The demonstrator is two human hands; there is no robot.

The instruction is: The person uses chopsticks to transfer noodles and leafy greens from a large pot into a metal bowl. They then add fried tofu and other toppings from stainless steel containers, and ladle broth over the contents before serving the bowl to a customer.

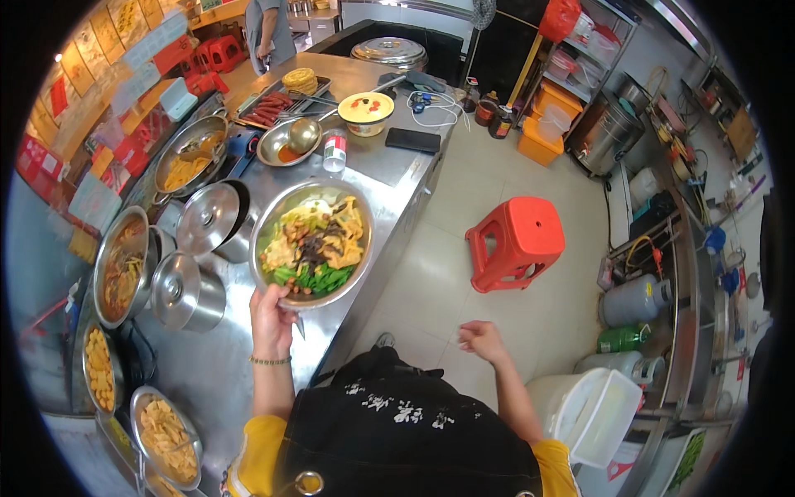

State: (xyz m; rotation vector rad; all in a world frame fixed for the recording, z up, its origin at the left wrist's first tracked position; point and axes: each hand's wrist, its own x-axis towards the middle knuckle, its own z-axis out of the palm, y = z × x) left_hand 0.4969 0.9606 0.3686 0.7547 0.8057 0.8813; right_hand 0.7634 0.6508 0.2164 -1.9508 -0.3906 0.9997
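Observation:
My left hand (272, 320) is closed on the near rim of a round metal bowl (367, 248), tilted over the steel counter. Inside it lie chopped green vegetables (321, 277), dark shreds (325, 240), yellow strips and brown peanuts at the edge. My right hand (482, 340) hangs in the air over the floor, its fingers curled together with nothing visible in them. Left of the bowl stand two lidded steel pots (187, 291). Beyond it are a red-and-white can (334, 152) and a metal basin with a ladle (305, 136).
Along the counter's left side stand several food basins, one with red broth (124, 265). A yellow-topped pot (366, 109), a black phone (413, 141) and a white cable are farther off. A red stool (520, 242) stands on the floor, a white bin (571, 406) at right. Another person (272, 33) stands beyond the counter.

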